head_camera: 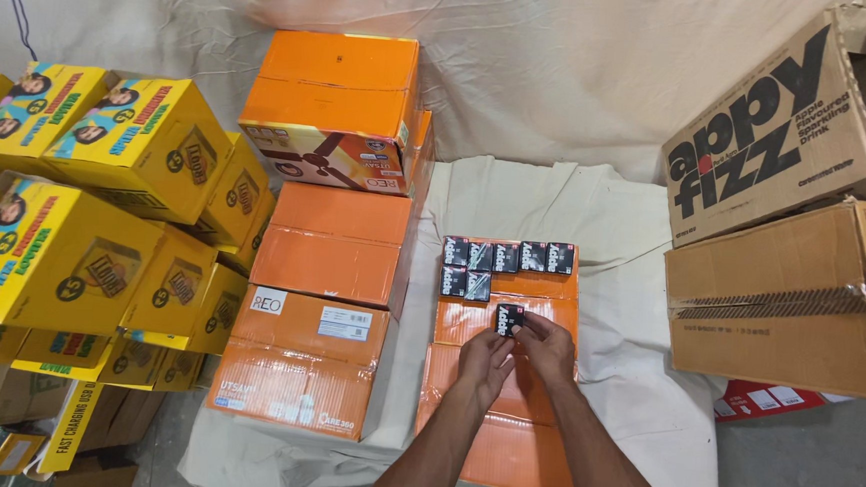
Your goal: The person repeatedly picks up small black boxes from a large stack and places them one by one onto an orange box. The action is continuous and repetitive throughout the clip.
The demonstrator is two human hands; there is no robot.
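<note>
At nine o'clock a stack of yellow cartons (104, 223) stands on the floor, printed with cartoon faces. Just right of it, toward eleven o'clock, tall orange cartons (329, 227) are piled in tiers on a pale cloth (621, 285).

Near the centre lies a low row of flat orange boxes (499, 398), serving as the worktop. On their far end, at about twelve o'clock from the hands, six small black packs (507, 263) sit in two rows, four behind and two in front, touching one another.

The left hand (484, 359) and the right hand (547, 346) meet over the flat boxes, sharing one small black box (509, 320) between their fingertips. Each grip is narrow, pinching the box at its near corners; it stands just in front of the two-pack row, close to the surface, though contact below cannot be told.

The box looks light and stiff, a thin card shell with a glossy face that could slip or dent under a hard squeeze. It seems best taken by opposite side faces with fingertips.

At two o'clock two large brown cartons (794, 236) are stacked, the upper one tilted.
</note>
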